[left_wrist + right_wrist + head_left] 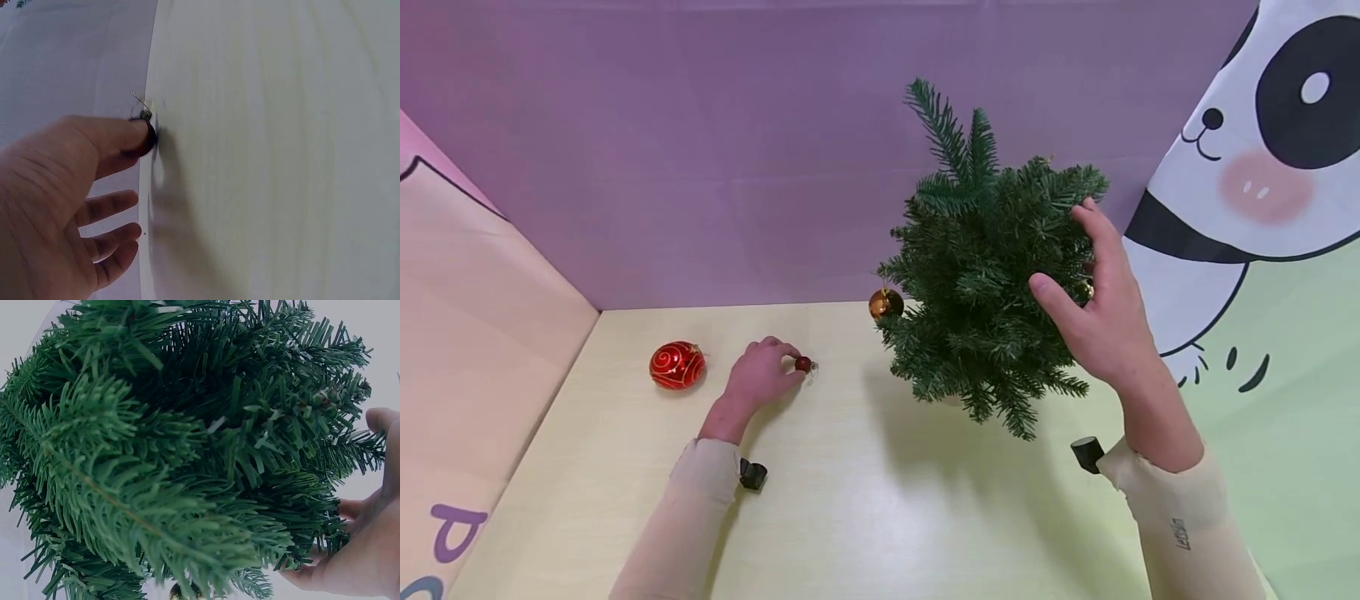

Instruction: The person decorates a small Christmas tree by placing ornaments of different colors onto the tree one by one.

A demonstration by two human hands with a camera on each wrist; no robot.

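My left hand (762,372) pinches a small dark red Christmas bauble (803,364) between thumb and forefinger, low over the table. In the left wrist view a thin hanging loop stands up from the bauble (149,139), and the other fingers are spread loosely below. A small artificial Christmas tree (992,275) stands at the back, leaning up against the purple backdrop in view. At its right side is my right hand (1108,304), thumb and fingers apart, fingertips right at the branches. The right wrist view is mostly filled by green needles (187,456); some fingers are hidden behind them.
A larger red bauble with gold swirls (677,365) lies left of my left hand. A copper bauble (886,303) hangs on the tree's left side. The pale wooden table (850,500) ends at a purple cloth wall (700,167); a panda print (1262,167) covers the right side.
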